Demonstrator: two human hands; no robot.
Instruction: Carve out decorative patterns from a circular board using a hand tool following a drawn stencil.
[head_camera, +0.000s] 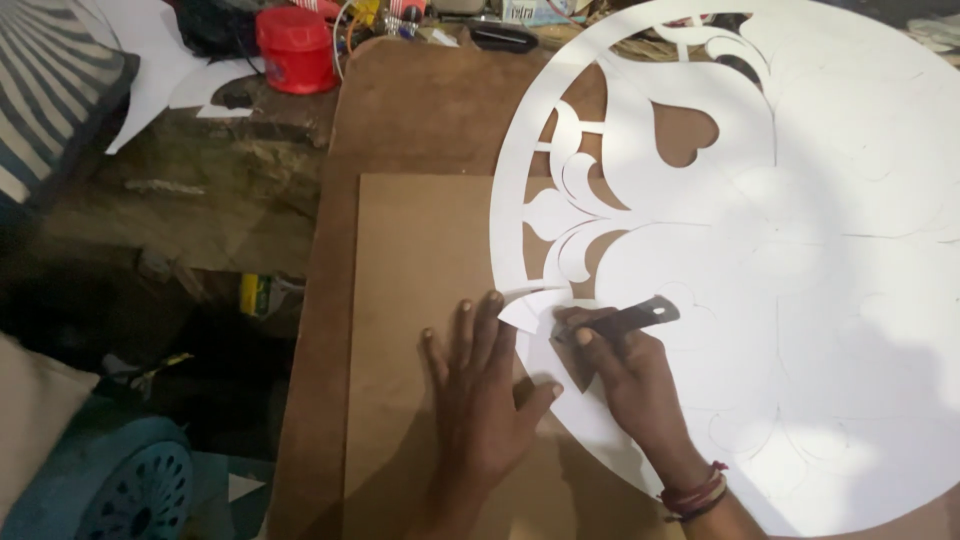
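Note:
A large round white paper sheet (800, 250) with cut-out curls and a heart shape lies over a brown board (420, 260). My right hand (630, 375) grips a dark craft knife (630, 320), its tip at the sheet's lower left edge. A small cut white flap (525, 308) curls up just left of the blade. My left hand (480, 385) lies flat on the board, fingers spread, fingertips next to that flap. Red thread bands circle my right wrist (695, 495).
The thin board rests on a darker rounded wooden tabletop (400, 110). A red plastic jar (295, 48) and clutter stand at the far left corner. Paper offcuts (215, 90) lie beyond the table's left side. A blue wheel-like object (140, 490) sits on the floor at lower left.

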